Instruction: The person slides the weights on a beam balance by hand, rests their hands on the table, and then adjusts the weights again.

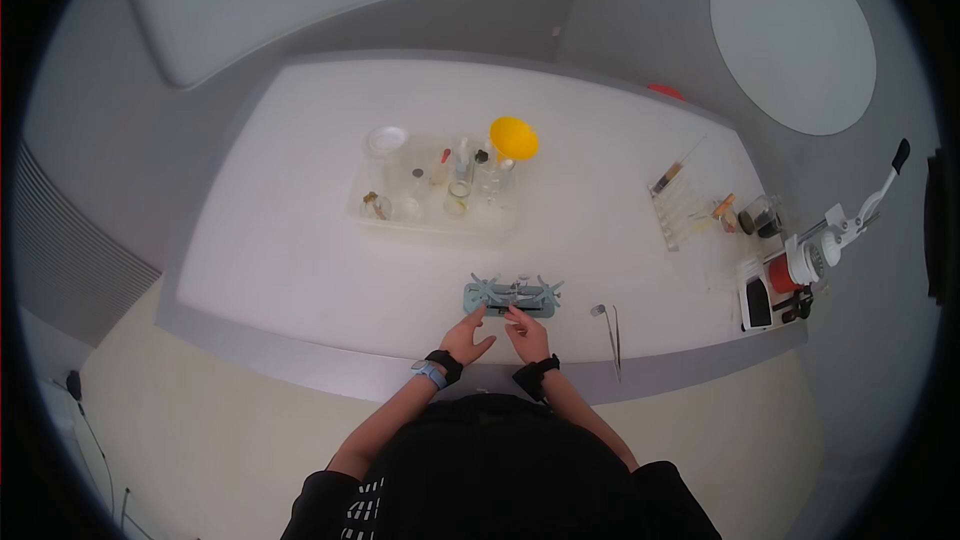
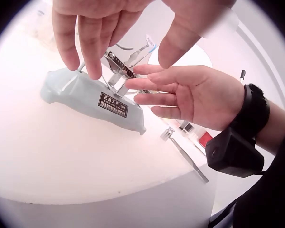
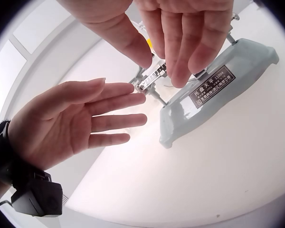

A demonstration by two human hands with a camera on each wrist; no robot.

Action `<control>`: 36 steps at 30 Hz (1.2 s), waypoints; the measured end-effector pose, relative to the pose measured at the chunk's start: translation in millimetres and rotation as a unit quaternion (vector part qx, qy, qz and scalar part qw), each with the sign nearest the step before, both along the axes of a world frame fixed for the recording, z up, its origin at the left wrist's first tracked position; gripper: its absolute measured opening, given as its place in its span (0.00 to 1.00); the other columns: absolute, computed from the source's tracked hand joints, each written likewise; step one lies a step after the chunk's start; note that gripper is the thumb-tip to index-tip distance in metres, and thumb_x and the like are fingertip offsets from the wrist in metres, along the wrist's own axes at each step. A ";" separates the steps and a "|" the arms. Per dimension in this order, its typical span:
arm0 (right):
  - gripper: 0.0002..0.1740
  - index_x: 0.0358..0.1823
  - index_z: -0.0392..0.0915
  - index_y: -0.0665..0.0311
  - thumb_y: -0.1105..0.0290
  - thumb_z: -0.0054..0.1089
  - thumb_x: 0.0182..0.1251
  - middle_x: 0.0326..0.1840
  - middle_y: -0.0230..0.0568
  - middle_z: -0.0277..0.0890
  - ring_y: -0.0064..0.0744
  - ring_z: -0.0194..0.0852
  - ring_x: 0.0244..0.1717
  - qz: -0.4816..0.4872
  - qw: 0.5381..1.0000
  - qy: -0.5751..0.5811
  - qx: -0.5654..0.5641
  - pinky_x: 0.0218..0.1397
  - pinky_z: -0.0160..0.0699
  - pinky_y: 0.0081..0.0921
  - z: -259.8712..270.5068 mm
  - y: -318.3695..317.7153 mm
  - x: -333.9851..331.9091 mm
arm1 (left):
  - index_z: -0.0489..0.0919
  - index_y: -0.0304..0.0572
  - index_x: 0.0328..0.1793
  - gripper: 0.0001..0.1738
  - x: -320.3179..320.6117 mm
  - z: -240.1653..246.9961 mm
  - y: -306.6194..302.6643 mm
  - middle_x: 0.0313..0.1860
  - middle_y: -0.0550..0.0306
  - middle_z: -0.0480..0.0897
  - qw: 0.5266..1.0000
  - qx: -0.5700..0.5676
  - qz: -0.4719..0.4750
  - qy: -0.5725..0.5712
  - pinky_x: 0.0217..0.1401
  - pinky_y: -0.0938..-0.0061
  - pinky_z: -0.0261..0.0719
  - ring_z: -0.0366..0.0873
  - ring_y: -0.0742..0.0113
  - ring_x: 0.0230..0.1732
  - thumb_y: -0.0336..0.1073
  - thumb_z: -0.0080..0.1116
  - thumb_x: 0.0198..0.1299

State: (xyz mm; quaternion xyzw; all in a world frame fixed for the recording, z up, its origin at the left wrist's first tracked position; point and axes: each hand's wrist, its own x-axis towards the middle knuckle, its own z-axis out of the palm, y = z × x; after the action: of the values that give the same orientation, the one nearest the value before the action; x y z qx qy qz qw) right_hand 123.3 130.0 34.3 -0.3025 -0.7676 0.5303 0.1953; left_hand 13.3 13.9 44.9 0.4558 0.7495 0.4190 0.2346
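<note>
A pale green tray balance point(image 1: 544, 311) stands near the front edge of the white table, its dark label facing the person. My left hand point(image 1: 465, 339) reaches to the balance's left part, fingers extended and thumb apart. In the left wrist view, its fingertips point(image 2: 93, 71) overlap the top of the base. From the right, my right hand point(image 1: 529, 340) reaches in with fairly straight fingers right at the middle of the graduated beam point(image 3: 156, 73). Nothing shows held in either hand. To the right lie metal tweezers point(image 2: 189, 160) with a small shiny metal piece point(image 2: 166, 134) at one end.
Behind the balance, a clear plastic bin point(image 1: 440, 232) holds several glass vessels and a yellow funnel point(image 1: 514, 139). At the right stand a clear rack point(image 1: 662, 224), a dark-filled jar point(image 1: 768, 221) and a white device with a lever point(image 1: 754, 302).
</note>
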 end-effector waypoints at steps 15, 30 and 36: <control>0.22 0.49 0.64 0.61 0.74 0.51 0.49 0.40 0.38 0.71 0.23 0.71 0.30 0.011 1.000 -0.008 0.002 0.33 0.69 0.18 2.3 -0.5 -2.7 | 0.56 0.34 0.56 0.35 1.6 -5.2 3.8 0.51 0.42 0.64 1.000 0.006 -0.002 0.000 0.46 0.72 0.66 0.69 0.57 0.44 0.42 0.54 0.42; 0.21 0.47 0.65 0.60 0.73 0.51 0.47 0.39 0.37 0.71 0.26 0.73 0.30 0.024 0.999 -0.019 0.019 0.31 0.70 0.19 5.4 -0.6 -6.3 | 0.58 0.34 0.55 0.35 -0.2 -12.8 4.4 0.47 0.43 0.68 1.000 0.014 -0.004 -0.022 0.46 0.71 0.66 0.70 0.57 0.44 0.43 0.54 0.41; 0.21 0.47 0.65 0.60 0.73 0.51 0.48 0.39 0.38 0.71 0.26 0.73 0.30 0.028 0.999 -0.023 0.013 0.30 0.70 0.18 4.0 0.7 -7.1 | 0.58 0.34 0.55 0.35 -2.2 -13.0 5.0 0.47 0.43 0.68 1.000 0.014 -0.010 -0.026 0.46 0.71 0.66 0.70 0.57 0.45 0.43 0.54 0.42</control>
State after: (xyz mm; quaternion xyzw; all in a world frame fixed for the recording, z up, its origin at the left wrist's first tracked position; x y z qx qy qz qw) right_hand 116.1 130.7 38.3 -0.2905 -0.7870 0.5181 0.1667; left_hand 11.1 18.9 31.9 0.4554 0.7326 0.4390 0.2514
